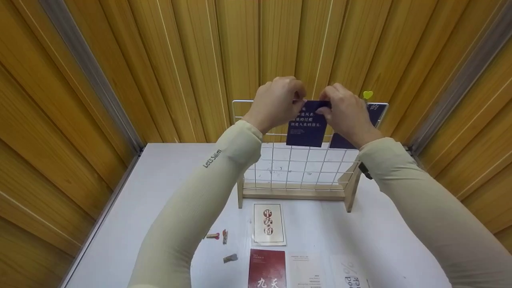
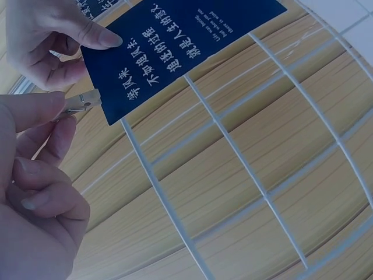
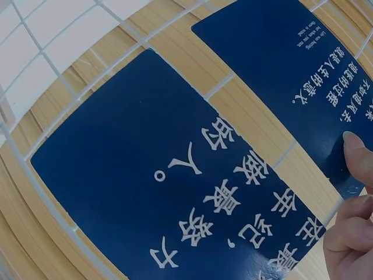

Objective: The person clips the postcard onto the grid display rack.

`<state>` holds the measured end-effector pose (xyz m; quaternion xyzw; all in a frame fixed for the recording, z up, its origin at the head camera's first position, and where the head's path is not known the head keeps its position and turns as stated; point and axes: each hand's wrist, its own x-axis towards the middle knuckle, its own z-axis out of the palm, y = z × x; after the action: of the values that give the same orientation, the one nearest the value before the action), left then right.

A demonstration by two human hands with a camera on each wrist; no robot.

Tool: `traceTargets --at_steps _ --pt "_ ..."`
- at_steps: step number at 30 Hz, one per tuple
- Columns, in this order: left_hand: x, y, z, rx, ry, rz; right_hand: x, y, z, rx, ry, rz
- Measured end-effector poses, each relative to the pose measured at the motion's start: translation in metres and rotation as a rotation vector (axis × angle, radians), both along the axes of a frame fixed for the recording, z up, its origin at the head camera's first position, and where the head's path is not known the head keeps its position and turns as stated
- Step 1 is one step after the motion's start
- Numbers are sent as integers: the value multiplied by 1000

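In the head view my left hand [image 1: 276, 103] and right hand [image 1: 349, 114] are both at the top edge of a wire grid rack [image 1: 296, 194] on a wooden stand. A dark blue card [image 1: 306, 137] with white writing hangs against the grid between them. My right hand pinches the card's top edge between thumb and fingers. The left wrist view shows my left thumb and fingertips pinching a small wooden clothespin [image 2: 83, 102], its tip at the card's top corner. A second blue card [image 3: 134, 163] is on the grid to the right, below a yellow heart [image 1: 368, 95].
On the white table [image 1: 132, 208] in front of the rack lie a cream card [image 1: 259, 236], a red card [image 1: 267, 266] and pale printed cards [image 1: 305, 270]. Several small clothespins [image 1: 230, 258] lie to their left. Wood-patterned panels [image 1: 200, 60] stand behind and at both sides.
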<state>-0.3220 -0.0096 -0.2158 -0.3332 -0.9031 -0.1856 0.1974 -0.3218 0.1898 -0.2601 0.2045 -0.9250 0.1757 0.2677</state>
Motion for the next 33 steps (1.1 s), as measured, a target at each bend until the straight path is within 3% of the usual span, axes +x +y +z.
traceTargets --at_steps 14,19,26,33 --pt "-8 6 8 81 -119 13 1 -3 -17 -102 107 -14" --pt "-7 10 9 81 -123 17 1 -2 -24 -114 130 -2" --pt "-8 13 12 83 -119 26 0 -1 -31 -120 246 24" --pt "-12 14 13 89 -113 12 -1 -1 -35 -120 299 42"
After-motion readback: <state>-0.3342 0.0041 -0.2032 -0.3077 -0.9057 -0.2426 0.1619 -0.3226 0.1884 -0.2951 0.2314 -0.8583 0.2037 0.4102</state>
